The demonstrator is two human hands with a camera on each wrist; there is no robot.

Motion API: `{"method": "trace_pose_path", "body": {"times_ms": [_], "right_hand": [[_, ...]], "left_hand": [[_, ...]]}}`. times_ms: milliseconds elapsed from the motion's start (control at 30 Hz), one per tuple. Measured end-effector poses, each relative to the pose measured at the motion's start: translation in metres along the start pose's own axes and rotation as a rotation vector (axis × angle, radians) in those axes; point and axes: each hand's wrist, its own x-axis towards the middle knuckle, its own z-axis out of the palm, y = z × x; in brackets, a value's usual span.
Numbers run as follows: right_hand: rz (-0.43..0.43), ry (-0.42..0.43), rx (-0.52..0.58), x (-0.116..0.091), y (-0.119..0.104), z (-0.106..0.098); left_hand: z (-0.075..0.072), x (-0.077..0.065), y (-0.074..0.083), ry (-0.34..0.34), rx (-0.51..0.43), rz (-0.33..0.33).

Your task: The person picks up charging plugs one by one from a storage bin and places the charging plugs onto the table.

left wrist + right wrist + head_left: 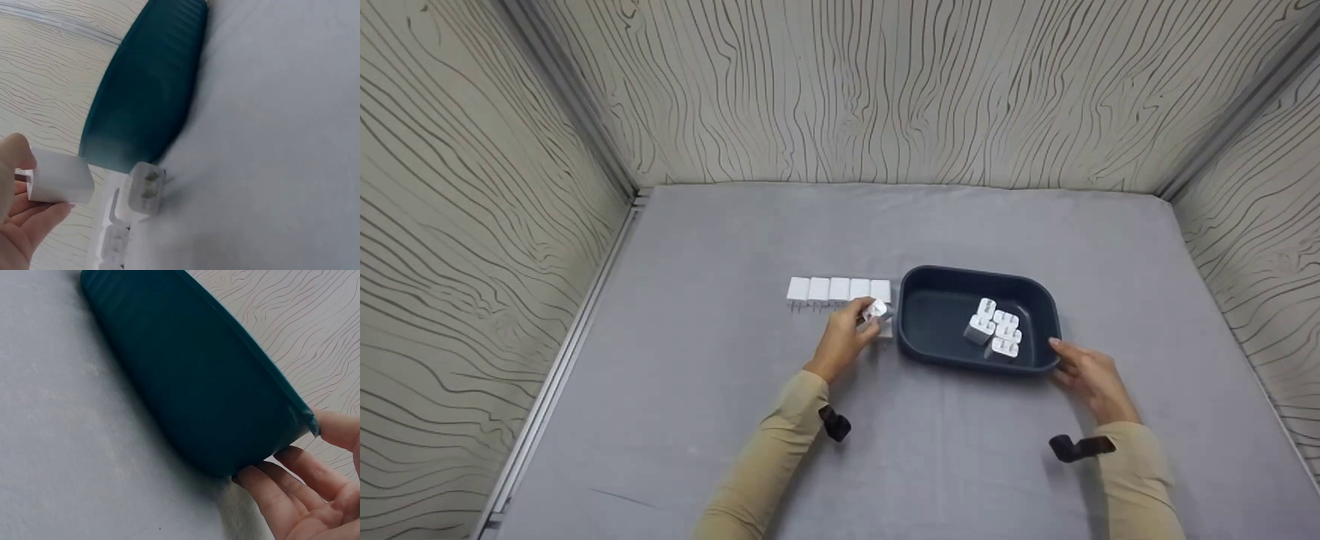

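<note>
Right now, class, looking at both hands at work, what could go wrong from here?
The left hand might lose the white plug it pinches. Being so close, it could also nudge the row of plugs out of line. The right hand, gripping the end of the bin, might jolt it and topple the plugs inside.

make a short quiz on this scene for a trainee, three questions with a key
1. Which hand holds a white adapter?
2. Relative to the row of adapters, the right hand grips the dark tray at: A) its near end; B) its far end; C) its middle.
3. True or false: the tray holds no adapters.

Key: 1. The left hand. 2. B. 3. False; five adapters show in it.
</note>
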Motion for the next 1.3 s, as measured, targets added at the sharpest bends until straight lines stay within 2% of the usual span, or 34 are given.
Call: {"method": "trace_pose_path", "body": {"times_ms": [200, 500, 833, 1067, 1300], "right_hand": [[0.002, -0.006, -0.005, 0.001, 0.0, 0.0], [-0.007, -0.004, 0.013, 0.0, -0.001, 0.0], [-0.015, -0.009, 0.03, 0.0, 0.0, 0.0], [-0.005, 0.017, -0.022, -0.002, -0.001, 0.001], [-0.004, 0.012, 0.012, -0.002, -0.001, 0.001]], "left_hand": [[0.001, -0.004, -0.012, 0.002, 0.036, -0.005], [0.0, -0.005, -0.017, 0.002, 0.043, -0.011], [-0.003, -0.007, -0.026, -0.006, 0.132, 0.053], [-0.007, -0.011, -0.031, -0.023, 0.196, 0.106], [-0.008, -0.012, -0.037, -0.054, 0.241, 0.173]]}}
